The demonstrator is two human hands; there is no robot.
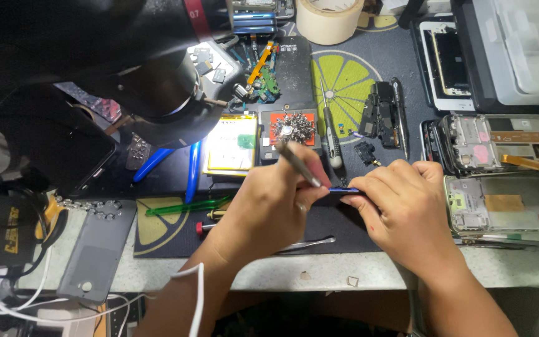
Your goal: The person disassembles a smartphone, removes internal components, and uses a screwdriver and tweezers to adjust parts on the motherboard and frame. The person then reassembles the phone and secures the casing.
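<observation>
We see both of our hands meeting over the dark work mat (357,234) at the middle of the surface. Our left hand (269,206) has its grip closed on a slim grey tool (299,165), held like a pen, its upper end slanting up and to the left. Our right hand (407,206) pinches one end of a thin blue part (344,190) between thumb and fingertips; the part lies level between the two hands, just above the mat, and the tool's lower end disappears behind our left fingers close to it.

Just beyond our hands sits a small red tray with a heap of tiny screws (292,126), with a yellowish battery (232,150) to its left and a grey-handled screwdriver (330,134) to its right. Metal tweezers (307,244) lie on the mat near our left wrist. To the right, two opened phone frames (500,175) lie stacked side by side, touching the mat's edge. A roll of pale tape (329,19) stands at the far edge. A large dark lamp head (157,81) hangs over the left part, well apart from our hands.
</observation>
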